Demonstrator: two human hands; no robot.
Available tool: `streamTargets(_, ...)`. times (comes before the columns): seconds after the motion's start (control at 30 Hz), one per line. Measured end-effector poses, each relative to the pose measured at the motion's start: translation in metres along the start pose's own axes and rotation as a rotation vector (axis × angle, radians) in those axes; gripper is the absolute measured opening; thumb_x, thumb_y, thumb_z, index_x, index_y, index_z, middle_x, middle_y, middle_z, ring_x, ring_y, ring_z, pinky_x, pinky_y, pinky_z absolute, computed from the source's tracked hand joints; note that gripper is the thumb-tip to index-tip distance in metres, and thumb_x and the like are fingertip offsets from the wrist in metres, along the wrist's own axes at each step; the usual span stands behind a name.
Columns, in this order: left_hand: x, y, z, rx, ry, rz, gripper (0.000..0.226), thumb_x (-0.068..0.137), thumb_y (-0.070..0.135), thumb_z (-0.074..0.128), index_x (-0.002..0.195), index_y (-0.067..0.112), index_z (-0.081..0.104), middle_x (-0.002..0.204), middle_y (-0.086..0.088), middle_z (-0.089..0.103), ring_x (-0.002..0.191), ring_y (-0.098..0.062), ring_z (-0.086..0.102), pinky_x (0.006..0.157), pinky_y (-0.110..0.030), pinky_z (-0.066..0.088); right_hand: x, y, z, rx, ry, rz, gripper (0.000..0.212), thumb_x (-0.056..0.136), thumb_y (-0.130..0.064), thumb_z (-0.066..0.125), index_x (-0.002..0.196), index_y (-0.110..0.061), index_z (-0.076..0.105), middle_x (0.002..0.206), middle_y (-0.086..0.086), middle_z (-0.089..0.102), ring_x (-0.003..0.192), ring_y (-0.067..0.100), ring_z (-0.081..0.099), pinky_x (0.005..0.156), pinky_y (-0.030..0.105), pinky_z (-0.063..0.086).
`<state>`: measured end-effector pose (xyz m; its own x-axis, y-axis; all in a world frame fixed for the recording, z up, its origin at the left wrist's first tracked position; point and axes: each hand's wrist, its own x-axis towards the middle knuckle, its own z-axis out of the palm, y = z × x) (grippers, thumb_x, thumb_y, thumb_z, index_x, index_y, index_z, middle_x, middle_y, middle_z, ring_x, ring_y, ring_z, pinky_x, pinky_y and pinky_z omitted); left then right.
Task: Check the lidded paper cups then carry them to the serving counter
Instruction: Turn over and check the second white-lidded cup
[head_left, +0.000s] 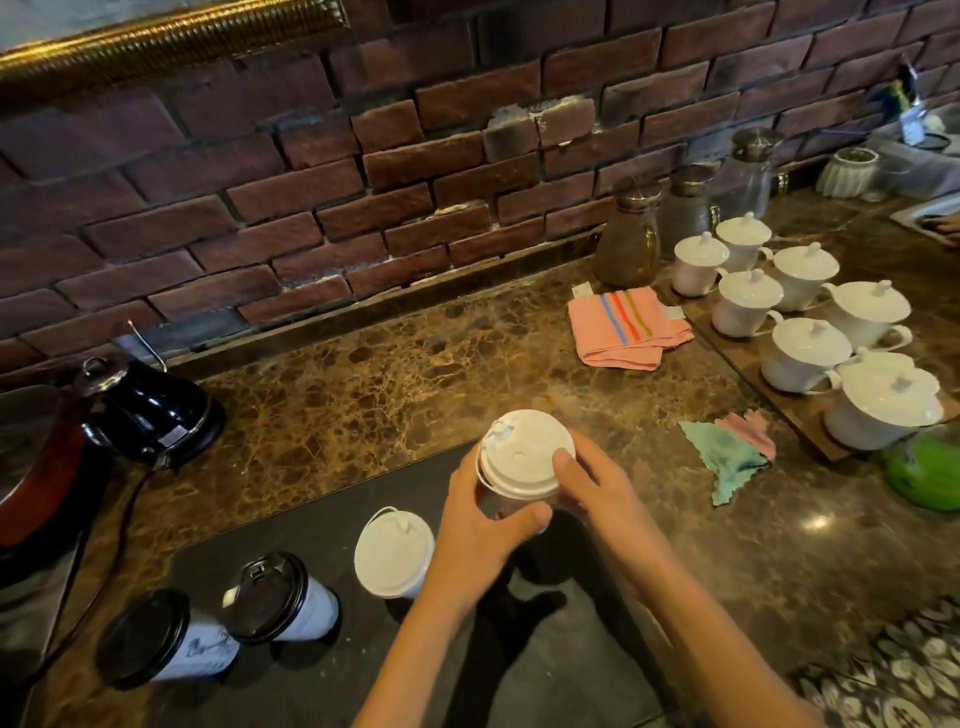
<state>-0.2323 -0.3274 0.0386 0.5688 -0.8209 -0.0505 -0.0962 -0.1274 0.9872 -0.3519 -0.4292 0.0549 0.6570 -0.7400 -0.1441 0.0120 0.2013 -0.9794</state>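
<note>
Head view takes in a brown marbled counter (395, 364) running under a brick wall (311, 197), with a dark mat (545, 675) laid on its near side. At the far right a wooden tray carries a cluster of white lidded china cups (810, 332), glass jars (628, 234) stand behind them, and a pink striped cloth (623, 327) lies folded just to their left. A black kettle (150, 410) sits at the left edge.

On the mat stand three cups: two black-lidded cups (275, 597) at the near left and a white-lidded cup (395, 551) just right of them. A fourth, the held cup (524, 452), is lifted above the mat between both hands. The left hand (478, 535) wraps round its wall, thumb curled across the near side; the right hand (597, 488) cups the far-right side with its thumb pressing on the lid's rim.

My judgement — the lid's seating is being checked on this one, and the other three are still to be carried. Paper walls give under a squeeze and a snap-on lid can pop, so the grip belongs around the upper wall just below the lid, firm but not crushing. Whether the cup is full I cannot tell; if it is, it will be top-heavy and hot — best kept upright.
</note>
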Motion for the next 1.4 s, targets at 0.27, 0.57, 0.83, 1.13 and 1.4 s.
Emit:
streamTargets(0.27,-0.002,-0.045,0.005,-0.139,0.05,-0.232,0.055,0.082,0.035,0.076,0.134,0.031,0.057,0.131,0.012,0.068,0.123,-0.008,0.062,0.109,-0.044,0.047,0.014,0.064,-0.007,0.008,0.013,0.12,0.046,0.094,-0.039,0.051,0.135,-0.021,0.059,0.134,0.001,0.066,0.128,0.02,0.059,0.114,0.051,0.04)
streamTargets(0.57,-0.01,-0.073,0.006,-0.13,0.056,-0.3,0.058,0.086,0.025,0.074,0.14,0.027,0.052,0.135,0.013,0.065,0.127,-0.008,0.059,0.106,-0.03,0.047,0.018,0.098,-0.01,0.01,-0.014,0.188,0.042,0.094,-0.032,0.056,0.133,-0.02,0.061,0.134,0.006,0.065,0.129,0.026,0.058,0.113,0.056,0.038)
streamTargets(0.83,-0.007,-0.085,0.003,-0.242,0.04,-0.367,0.066,0.079,0.022,0.08,0.139,0.025,0.053,0.135,0.005,0.066,0.126,-0.012,0.06,0.108,-0.041,0.048,0.021,0.107,-0.011,0.012,0.018,0.179,0.042,0.09,-0.027,0.059,0.13,-0.015,0.063,0.129,0.007,0.069,0.125,0.027,0.061,0.111,0.054,0.042)
streamTargets(1.13,-0.009,-0.068,0.01,-0.204,0.154,-0.417,0.078,0.087,-0.001,0.073,0.145,0.035,0.036,0.141,0.004,0.05,0.12,-0.004,0.054,0.083,-0.012,0.052,0.017,0.102,-0.008,-0.052,0.06,0.135,0.035,0.094,-0.025,0.063,0.128,-0.022,0.058,0.129,0.003,0.066,0.115,0.012,0.063,0.087,0.02,0.054)
streamTargets(1.4,-0.012,-0.034,0.015,0.535,0.175,-0.154,0.091,0.09,0.023,0.07,0.159,0.022,0.01,0.169,-0.002,0.002,0.155,-0.018,0.001,0.122,-0.03,0.008,0.014,0.078,-0.005,-0.688,0.094,0.009,0.052,0.1,-0.023,0.052,0.15,-0.023,0.036,0.156,0.0,0.04,0.144,0.017,0.035,0.119,0.039,0.03)
